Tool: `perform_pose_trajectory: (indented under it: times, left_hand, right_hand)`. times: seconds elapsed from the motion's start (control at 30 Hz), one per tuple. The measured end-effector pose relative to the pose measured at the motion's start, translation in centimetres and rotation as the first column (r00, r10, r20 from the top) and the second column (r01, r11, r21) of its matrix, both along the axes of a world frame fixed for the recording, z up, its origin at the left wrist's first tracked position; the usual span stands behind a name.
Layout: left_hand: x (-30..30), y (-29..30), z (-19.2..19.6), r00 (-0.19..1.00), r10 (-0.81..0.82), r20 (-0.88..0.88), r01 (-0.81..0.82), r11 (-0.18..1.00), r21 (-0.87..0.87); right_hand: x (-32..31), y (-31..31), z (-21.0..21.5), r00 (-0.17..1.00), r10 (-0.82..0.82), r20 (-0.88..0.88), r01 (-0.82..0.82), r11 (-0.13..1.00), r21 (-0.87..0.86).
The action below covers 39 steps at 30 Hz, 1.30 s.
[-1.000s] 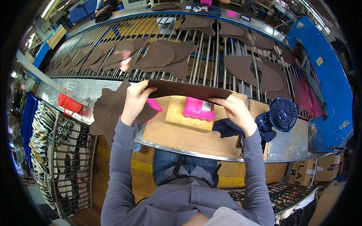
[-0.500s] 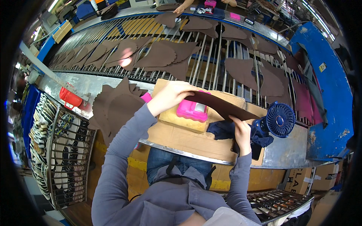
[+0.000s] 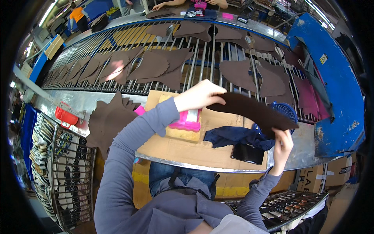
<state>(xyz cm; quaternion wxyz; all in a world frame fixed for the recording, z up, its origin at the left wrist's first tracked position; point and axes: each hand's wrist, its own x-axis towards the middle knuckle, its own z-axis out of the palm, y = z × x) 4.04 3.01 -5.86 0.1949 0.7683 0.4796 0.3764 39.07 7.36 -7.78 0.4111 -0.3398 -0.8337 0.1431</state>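
A dark brown cut sheet piece (image 3: pixel 253 111) is stretched between my hands above the workbench. My left hand (image 3: pixel 200 96) pinches its left end, while my right hand (image 3: pixel 283 146) grips the lower right end. Under my left wrist is a pink plastic box (image 3: pixel 187 126) on a yellow block (image 3: pixel 183 135), partly covered by the hand and sleeve. Below the held piece lie a crumpled navy cloth (image 3: pixel 233 136) and a black phone (image 3: pixel 248 153). The blue fan (image 3: pixel 286 111) is mostly hidden behind the piece.
Cardboard (image 3: pixel 163 150) covers part of the metal bench. More brown pieces (image 3: pixel 111 119) are stacked at its left, beside a red holder (image 3: pixel 66 115). Beyond runs a rod conveyor (image 3: pixel 198 70) carrying brown pieces, with a blue machine housing (image 3: pixel 331 78) at right. Across it, another person's hand (image 3: pixel 159 6) shows.
Both hands have moved right with the brown piece, which now hangs in front of the fan. The phone and more of the cloth have come into sight. My view has shifted slightly.
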Motion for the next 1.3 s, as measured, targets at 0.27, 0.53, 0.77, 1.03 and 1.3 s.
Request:
perform_pose_trajectory:
  times: [0.27,0.53,0.77,1.03,1.3]
  left_hand:
    - [-8.1,10.7,-2.6,0.880,0.229,0.416,-0.007,0.883,-0.470]
    - [-10.4,18.2,-15.1,0.825,0.487,0.287,-0.067,0.588,-0.806]
    - [-10.7,19.8,-18.9,0.853,0.417,0.313,0.092,0.470,-0.878]
    - [-17.4,-0.4,-1.9,0.945,0.207,0.255,-0.048,0.856,-0.515]
    - [-20.4,-32.3,-15.9,0.032,0.983,-0.181,-0.967,-0.016,-0.256]
  right_hand:
    - [-11.3,10.2,0.7,0.994,-0.107,-0.035,0.107,0.994,-0.010]
    - [-17.2,21.1,-13.0,0.918,-0.352,0.180,0.379,0.914,-0.146]
    - [-15.2,22.5,-16.2,0.854,-0.360,0.375,0.446,0.878,-0.175]
    - [-14.3,5.0,2.1,0.995,-0.090,-0.042,0.084,0.988,-0.130]
    - [-9.7,-2.5,-0.8,0.996,0.086,0.030,-0.079,0.980,-0.185]
